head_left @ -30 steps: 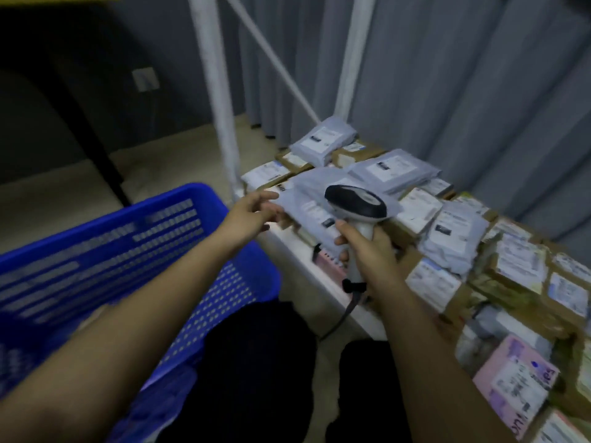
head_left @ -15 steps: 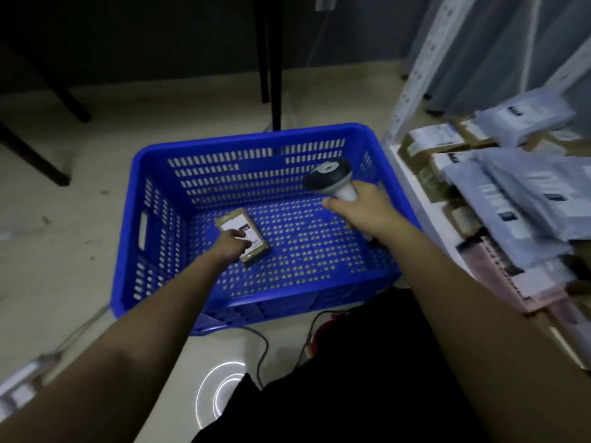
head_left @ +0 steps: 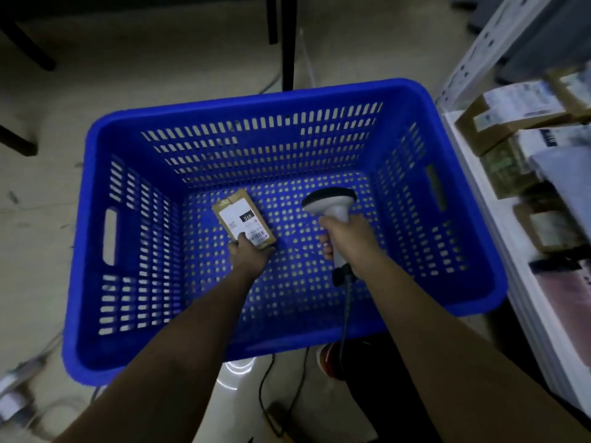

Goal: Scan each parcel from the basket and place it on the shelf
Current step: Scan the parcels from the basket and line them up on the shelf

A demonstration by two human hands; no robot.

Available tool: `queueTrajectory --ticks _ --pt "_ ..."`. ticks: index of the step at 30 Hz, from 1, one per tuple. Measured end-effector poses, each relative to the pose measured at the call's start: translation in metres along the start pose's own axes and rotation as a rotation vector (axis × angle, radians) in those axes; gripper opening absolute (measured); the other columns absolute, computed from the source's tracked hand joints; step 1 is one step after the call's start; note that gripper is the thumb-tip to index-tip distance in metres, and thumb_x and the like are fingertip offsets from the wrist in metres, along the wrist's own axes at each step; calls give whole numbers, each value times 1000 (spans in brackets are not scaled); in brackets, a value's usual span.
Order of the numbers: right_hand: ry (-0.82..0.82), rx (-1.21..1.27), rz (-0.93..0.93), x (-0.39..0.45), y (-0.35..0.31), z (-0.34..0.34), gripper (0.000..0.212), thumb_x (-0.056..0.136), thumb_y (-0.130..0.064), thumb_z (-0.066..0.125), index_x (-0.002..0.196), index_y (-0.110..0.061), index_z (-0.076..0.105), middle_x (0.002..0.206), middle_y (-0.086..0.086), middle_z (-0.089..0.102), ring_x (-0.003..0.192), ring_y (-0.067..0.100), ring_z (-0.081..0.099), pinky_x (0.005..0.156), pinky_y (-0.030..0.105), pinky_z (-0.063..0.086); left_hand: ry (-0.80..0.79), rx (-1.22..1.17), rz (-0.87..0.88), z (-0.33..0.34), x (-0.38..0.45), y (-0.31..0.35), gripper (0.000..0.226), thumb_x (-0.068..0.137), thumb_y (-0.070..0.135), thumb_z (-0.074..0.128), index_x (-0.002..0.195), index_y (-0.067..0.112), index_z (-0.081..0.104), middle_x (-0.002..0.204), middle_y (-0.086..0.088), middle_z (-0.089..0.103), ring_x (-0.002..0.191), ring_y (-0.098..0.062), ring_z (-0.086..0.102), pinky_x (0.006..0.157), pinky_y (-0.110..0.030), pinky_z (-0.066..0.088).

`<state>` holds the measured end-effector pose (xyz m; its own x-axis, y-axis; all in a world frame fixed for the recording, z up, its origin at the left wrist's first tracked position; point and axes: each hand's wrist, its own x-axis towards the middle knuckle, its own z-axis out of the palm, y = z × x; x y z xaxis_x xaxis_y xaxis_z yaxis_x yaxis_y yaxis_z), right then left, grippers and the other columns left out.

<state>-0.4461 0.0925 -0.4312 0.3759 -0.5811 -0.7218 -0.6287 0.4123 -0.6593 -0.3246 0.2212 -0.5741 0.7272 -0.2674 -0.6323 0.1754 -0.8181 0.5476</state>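
A small brown parcel with a white label lies on the perforated floor of the blue basket, a little left of the frame's centre. The left hand grips its near end, thumb on the label and fingers curled round the edge. Just to the right, apart from the parcel, the right hand is wrapped tightly round the handle of a white barcode scanner, whose dark head points toward the basket's far wall. A black cable runs from the scanner's butt down over the basket's near rim to the floor. The basket sits on the pale floor, filling the middle of the frame. Along the right edge stands a white shelf stacked with cardboard boxes and grey mailers, blurred.
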Motion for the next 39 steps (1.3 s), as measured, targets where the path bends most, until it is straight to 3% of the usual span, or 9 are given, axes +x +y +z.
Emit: queueTrajectory --ticks 3,6,11,16,21,26,28,33,39 --pt "-25 51 157 23 4 -6 28 98 -22 56 114 1 61 68 12 52 50 19 46 42 25 42 114 21 -62 21 19 10 102 76 39 77 151 12 12 150 -23 13 136 -44 21 112 -47 22" --pt "-13 85 195 48 10 -11 28 97 -20 55 113 2 60 65 10 52 48 18 46 38 21 39 203 37 -148 42 44 14 119 69 49 80 152 15 2 154 -23 6 141 -42 10 114 -50 16" --pt "-2 65 178 80 26 -24 16 98 -25 54 93 -10 56 71 11 57 56 21 53 51 31 48 257 63 -337 62 71 14 129 66 58 78 152 14 -7 156 -24 0 143 -41 7 114 -51 12" --pt "-7 105 191 92 38 -37 26 98 -27 54 114 -6 56 73 10 56 57 21 53 50 31 44 214 83 -392 71 78 21 136 61 58 81 151 16 -11 154 -23 10 140 -41 17 111 -53 21" --pt "41 204 202 76 35 -45 21 97 -23 57 102 -3 59 68 9 55 51 18 49 44 26 44 129 -16 -130 75 42 27 122 64 35 87 150 19 2 146 -23 20 133 -46 26 107 -57 30" --pt "86 281 113 42 16 -59 27 96 -23 59 111 -1 61 69 8 55 53 18 50 48 30 45 -23 -220 195 49 -7 52 133 35 75 81 140 21 21 138 -13 40 125 -34 46 97 -54 46" --pt "97 268 54 22 7 -67 23 95 -20 60 110 -2 61 68 7 54 53 18 51 48 29 47 -84 -284 321 36 -28 65 125 36 72 83 135 22 26 135 -5 47 122 -25 52 96 -52 49" --pt "249 289 -234 -36 -21 -97 16 90 -19 68 97 -7 61 66 5 56 55 14 56 54 26 51 -95 -212 653 -11 -108 116 104 48 59 85 130 45 22 132 13 45 127 -13 44 106 -49 39" --pt "522 347 -512 -124 -44 -167 21 88 -23 70 93 -8 56 64 6 55 42 10 50 45 23 44 -140 33 934 -22 -199 169 127 57 46 86 152 20 6 153 -3 25 141 -25 22 117 -48 18"
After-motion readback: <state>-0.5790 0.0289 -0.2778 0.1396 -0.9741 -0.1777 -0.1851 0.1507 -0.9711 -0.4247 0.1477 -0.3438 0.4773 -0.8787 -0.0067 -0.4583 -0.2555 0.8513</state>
